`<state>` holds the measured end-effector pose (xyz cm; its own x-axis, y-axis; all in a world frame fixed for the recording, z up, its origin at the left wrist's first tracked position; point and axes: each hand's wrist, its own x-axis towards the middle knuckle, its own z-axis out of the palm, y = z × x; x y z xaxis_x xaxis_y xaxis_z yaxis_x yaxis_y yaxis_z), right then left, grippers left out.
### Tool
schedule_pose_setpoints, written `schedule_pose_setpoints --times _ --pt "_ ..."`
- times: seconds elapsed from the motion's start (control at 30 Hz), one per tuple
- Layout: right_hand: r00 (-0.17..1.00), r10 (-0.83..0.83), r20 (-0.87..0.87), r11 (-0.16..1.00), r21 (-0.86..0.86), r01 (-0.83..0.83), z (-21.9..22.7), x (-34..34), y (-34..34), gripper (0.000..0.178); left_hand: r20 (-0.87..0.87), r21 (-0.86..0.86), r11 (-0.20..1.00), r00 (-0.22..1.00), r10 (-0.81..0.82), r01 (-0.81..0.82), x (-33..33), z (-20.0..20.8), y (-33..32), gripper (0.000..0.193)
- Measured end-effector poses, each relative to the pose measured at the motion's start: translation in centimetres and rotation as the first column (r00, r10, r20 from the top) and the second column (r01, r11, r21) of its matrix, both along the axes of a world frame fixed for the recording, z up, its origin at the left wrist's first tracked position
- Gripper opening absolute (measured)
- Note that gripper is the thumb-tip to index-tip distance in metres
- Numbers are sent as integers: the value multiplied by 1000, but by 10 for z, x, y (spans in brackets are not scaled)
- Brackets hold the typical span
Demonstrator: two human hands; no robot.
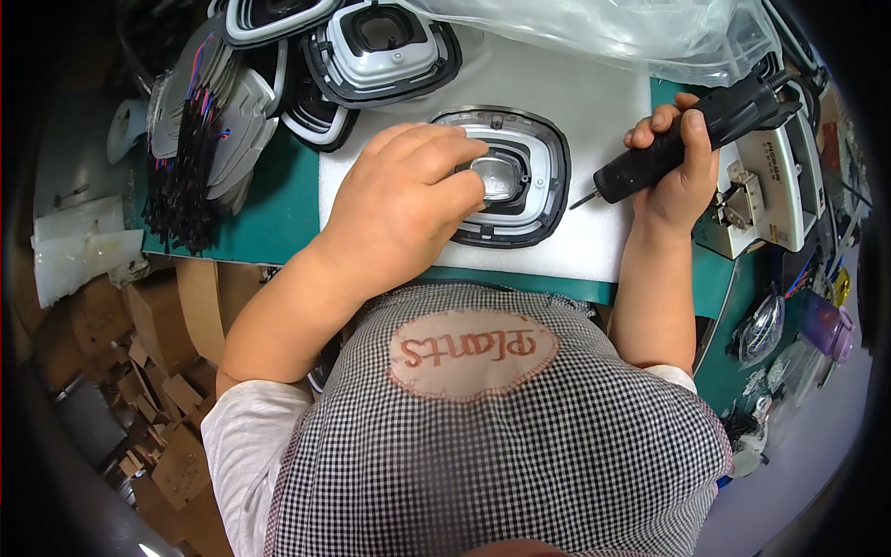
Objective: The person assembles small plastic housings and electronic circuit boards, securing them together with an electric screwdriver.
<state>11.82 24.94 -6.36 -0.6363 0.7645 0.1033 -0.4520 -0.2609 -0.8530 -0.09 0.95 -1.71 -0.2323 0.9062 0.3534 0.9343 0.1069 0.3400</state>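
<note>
A rounded black-and-grey plastic housing (549, 176) lies on the white mat in front of me, with a clear window-like piece (501, 176) at its centre. My left hand (408, 186) covers the housing's left part, its fingers bent and gripping near the clear piece; the thumb and fingertips are close together there. To the right, my right hand (682, 167) is wrapped round a black electric screwdriver (659, 153). The screwdriver slants, and its thin bit points down and left, apart from the housing and just above the mat.
More such housings (380, 65) are piled at the back left. Beside them sit stacked grey plates (237, 130) with bundled black wires (181, 200). Clear plastic bags (613, 32) lie at the back. A white device (780, 195) stands right, on the green-topped table (269, 223) under the white mat (594, 246).
</note>
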Motion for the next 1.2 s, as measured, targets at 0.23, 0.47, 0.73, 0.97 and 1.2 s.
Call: schedule_pose_setpoints --times 0.23,0.47,0.73,0.97,1.2 --pt "1000 11 -11 1000 -8 -12 1 -2 1 30 58 -26 1000 998 7 -6 -1 2 4 22" --pt "998 -9 66 1000 24 7 0 -1 0 31 167 -65 998 986 19 -9 -3 4 4 18" --pt "996 -29 90 999 18 27 1 -2 -6 29 219 -105 993 972 83 -61 1 1 0 17" --pt "969 -93 231 994 77 77 8 -5 3 37 181 -221 975 983 40 1 -6 19 8 14" --pt "826 -116 551 981 192 9 3 -14 7 58 252 -270 961 968 12 58 -8 35 18 12"
